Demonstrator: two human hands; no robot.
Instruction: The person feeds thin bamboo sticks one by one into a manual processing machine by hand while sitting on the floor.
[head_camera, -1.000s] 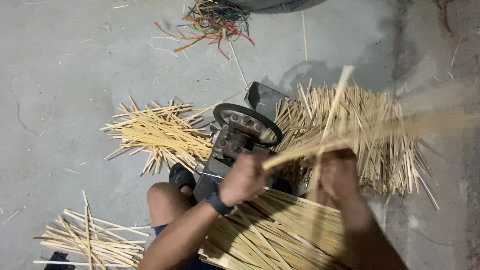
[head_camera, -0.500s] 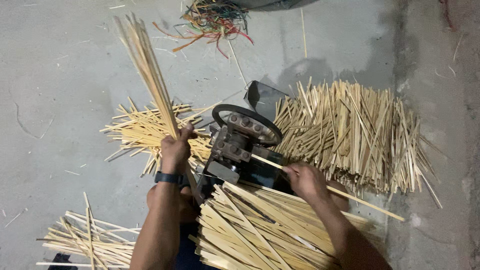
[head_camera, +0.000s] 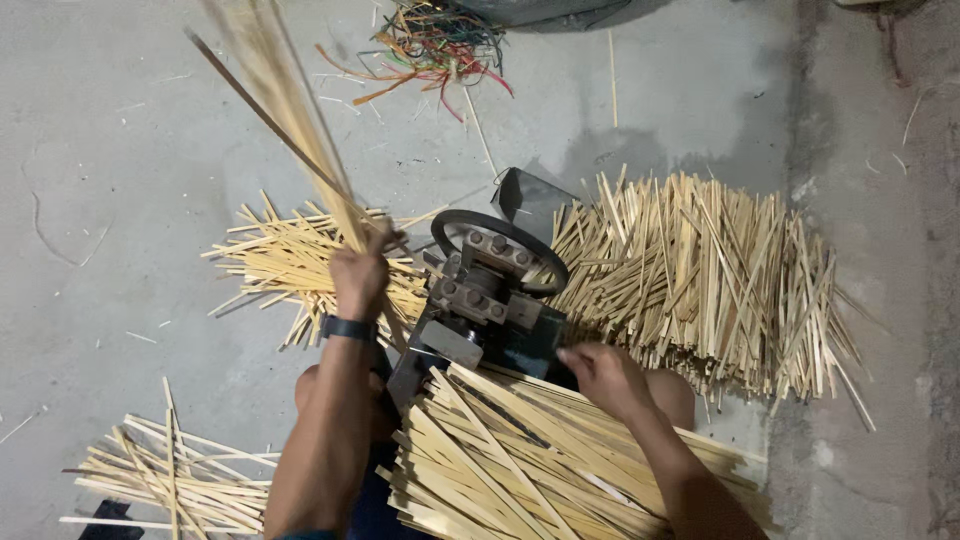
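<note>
Lap pile: bamboo strips (head_camera: 520, 470) lie across the lap at 6 o'clock.
Right hand: the right hand (head_camera: 600, 378) rests on that pile; fingers curled on the strips, grip unclear.
Left hand: the left hand (head_camera: 358, 280), at 9 o'clock from the machine, is closed tight around a raised bundle of sticks (head_camera: 290, 120).
Machine: a small dark machine (head_camera: 485, 295) sits in the middle.
Far piles: the big stick pile (head_camera: 710, 270) lies at 3 o'clock, colored wires (head_camera: 430, 45) at 12.
</note>
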